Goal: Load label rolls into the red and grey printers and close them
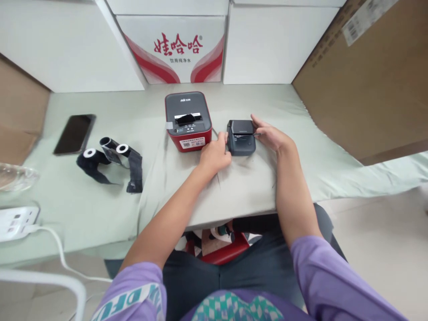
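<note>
A small dark portable printer (241, 145) sits on the cloth-covered table, with a slot across its top. My left hand (216, 154) is closed at its left side, fingers curled against the edge. At its right side my right hand (272, 135) is closed too, with the fingertips by the slot's end. A thin dark sliver shows at those fingertips; I cannot make out what it is. Just left of my left hand stands a larger red and black printer (189, 120), with a dark piece sticking out of its top slot.
Several dark film rolls (133, 167) lie to the left, near a black phone (74, 134). A white power strip (16, 223) with a cable is at the lower left. White boxes (174, 49) line the back, and a large brown carton (371, 89) stands on the right.
</note>
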`<control>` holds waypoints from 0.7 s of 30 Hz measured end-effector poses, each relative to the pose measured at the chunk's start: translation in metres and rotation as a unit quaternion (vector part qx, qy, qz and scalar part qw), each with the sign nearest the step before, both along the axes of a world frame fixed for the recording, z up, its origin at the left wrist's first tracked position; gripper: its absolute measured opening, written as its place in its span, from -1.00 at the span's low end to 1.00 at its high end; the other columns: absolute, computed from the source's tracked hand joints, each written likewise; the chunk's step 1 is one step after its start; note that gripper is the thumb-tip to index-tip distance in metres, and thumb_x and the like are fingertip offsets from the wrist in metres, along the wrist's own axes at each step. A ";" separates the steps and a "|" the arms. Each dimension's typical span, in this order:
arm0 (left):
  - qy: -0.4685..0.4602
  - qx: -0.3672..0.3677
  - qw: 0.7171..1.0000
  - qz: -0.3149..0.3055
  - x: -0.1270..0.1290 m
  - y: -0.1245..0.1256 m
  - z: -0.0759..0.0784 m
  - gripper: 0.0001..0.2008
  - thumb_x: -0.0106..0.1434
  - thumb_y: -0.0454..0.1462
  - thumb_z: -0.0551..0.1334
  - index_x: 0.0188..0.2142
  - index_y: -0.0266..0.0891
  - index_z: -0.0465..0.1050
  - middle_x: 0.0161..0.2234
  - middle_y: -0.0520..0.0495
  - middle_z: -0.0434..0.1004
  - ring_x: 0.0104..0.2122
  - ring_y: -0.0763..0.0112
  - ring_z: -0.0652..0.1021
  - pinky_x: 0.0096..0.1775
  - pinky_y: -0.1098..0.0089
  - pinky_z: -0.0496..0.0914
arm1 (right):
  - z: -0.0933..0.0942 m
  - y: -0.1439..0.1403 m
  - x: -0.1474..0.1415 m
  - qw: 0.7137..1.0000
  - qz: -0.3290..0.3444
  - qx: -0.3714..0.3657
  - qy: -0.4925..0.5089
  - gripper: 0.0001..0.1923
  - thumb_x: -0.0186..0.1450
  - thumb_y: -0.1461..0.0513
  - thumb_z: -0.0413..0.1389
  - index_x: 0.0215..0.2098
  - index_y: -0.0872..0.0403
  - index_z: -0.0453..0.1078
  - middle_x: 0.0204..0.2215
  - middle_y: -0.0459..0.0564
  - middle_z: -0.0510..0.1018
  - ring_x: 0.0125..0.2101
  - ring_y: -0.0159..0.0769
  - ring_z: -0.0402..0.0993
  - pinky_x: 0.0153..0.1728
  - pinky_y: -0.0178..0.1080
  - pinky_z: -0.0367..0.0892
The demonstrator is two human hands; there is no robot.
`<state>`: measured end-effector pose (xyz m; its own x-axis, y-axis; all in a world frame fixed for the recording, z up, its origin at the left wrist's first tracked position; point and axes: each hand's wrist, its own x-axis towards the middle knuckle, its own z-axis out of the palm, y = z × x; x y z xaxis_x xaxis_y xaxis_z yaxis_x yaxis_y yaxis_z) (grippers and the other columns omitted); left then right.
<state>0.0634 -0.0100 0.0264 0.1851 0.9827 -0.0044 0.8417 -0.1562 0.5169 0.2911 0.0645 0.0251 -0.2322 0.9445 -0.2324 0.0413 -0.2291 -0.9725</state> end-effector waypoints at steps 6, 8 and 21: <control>-0.032 0.009 0.999 0.012 -0.003 0.002 -0.008 -0.60 0.22 -0.34 0.24 0.06 -0.15 0.34 -0.26 -0.20 0.62 -0.23 0.01 0.65 -0.17 0.16 0.48 | 0.000 0.002 0.002 1.000 0.002 -0.003 -0.009 0.12 -0.08 0.36 0.11 0.48 -0.05 0.12 0.28 -0.08 0.47 0.28 -0.18 0.37 0.26 -0.13 0.40; -0.048 0.015 0.999 0.018 -0.004 0.004 -0.012 -0.61 0.21 -0.36 0.24 0.05 -0.12 0.34 -0.29 -0.16 0.62 -0.24 0.04 0.65 -0.16 0.17 0.48 | -0.001 0.002 0.002 1.000 0.004 -0.001 -0.012 0.11 -0.08 0.36 0.11 0.48 -0.06 0.13 0.30 -0.07 0.46 0.29 -0.18 0.37 0.25 -0.14 0.40; -0.090 0.026 0.995 0.044 -0.003 0.002 -0.014 -0.61 0.25 -0.38 0.16 0.07 -0.12 0.37 -0.29 -0.13 0.63 -0.22 0.09 0.65 -0.10 0.20 0.47 | 0.001 0.002 0.000 1.000 0.015 0.001 -0.022 0.14 -0.10 0.32 0.12 0.49 -0.13 0.09 0.36 -0.08 0.38 0.32 -0.13 0.32 0.26 -0.07 0.39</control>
